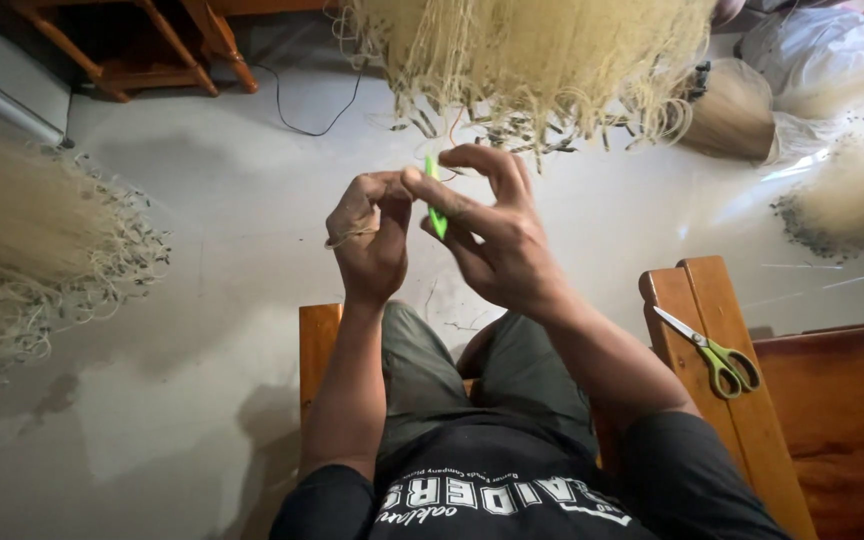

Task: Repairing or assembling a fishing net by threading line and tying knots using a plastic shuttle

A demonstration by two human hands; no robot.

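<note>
Landmark: the green tool (436, 205), a slim bright-green strip that I hold up in front of me, above my knees.

My right hand (497, 235): closed on the green tool, thumb and forefinger pinching it near its top, the other fingers spread and curled over it.

My left hand (370, 232): just left of the green tool, fingers curled in, pinching a pale strand (348, 238) that loops across my knuckles. Its thumb tip meets my right fingertips at the tool.

Hanging fibres (542, 60): a thick pale-yellow bundle directly above the green tool, its loose ends dangling down near my fingers, with small dark bits among them.

Red thread (452, 135): thin, running from the hanging fibres down toward the top of the tool; I cannot tell where it ends.

Left heap of fibres (32, 250): well to the left of the tool, on the grey floor (212, 300), frayed at its edge.

Right bundles of fibres (832, 180): far to the right of the tool and a bit higher in view, lying on the floor.

Scissors (712, 350): green-handled, shut, below and to the right of the tool, lying on a wooden plank (722, 400) beside my right forearm.

Black cable (312, 115): on the floor above and left of the tool.

Wooden furniture legs (182, 50): far up and left of the tool.
</note>
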